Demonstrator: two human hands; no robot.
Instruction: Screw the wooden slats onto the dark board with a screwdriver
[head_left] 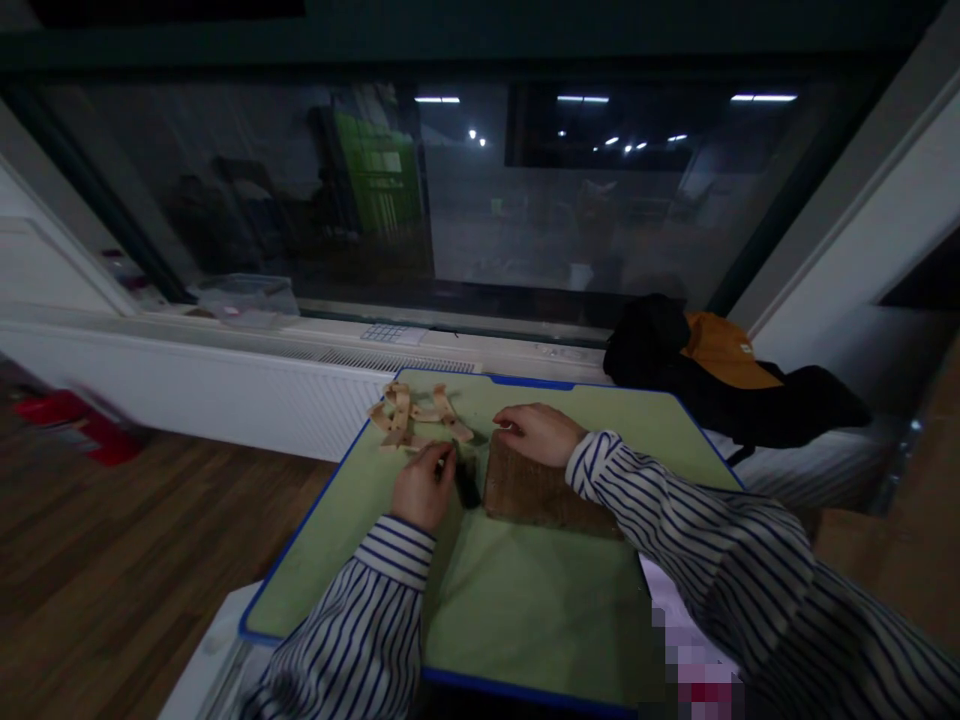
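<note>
- Left hand (421, 490) curls beside a dark piece (469, 486), fingertips close; I cannot tell its hold from here.
- Right hand (546, 436), loosely bent, over the board (536, 495), which the sleeve (675, 515) partly blocks from me; grip unclear.
- Wooden strips (402, 408) crowd the bench's (525, 615) far left corner.

Head camera: single view, worn at the person's head, looking forward and down
Green table (525, 610): seen from above its near side, close, across the lower middle
Left hand (422, 490) and right hand (541, 435): near the lens, below mid-height, forearms entering from the bottom and lower right
Window (480, 240): faced almost squarely, beyond the table
Wooden floor (225, 530): lower left, farther down
</note>
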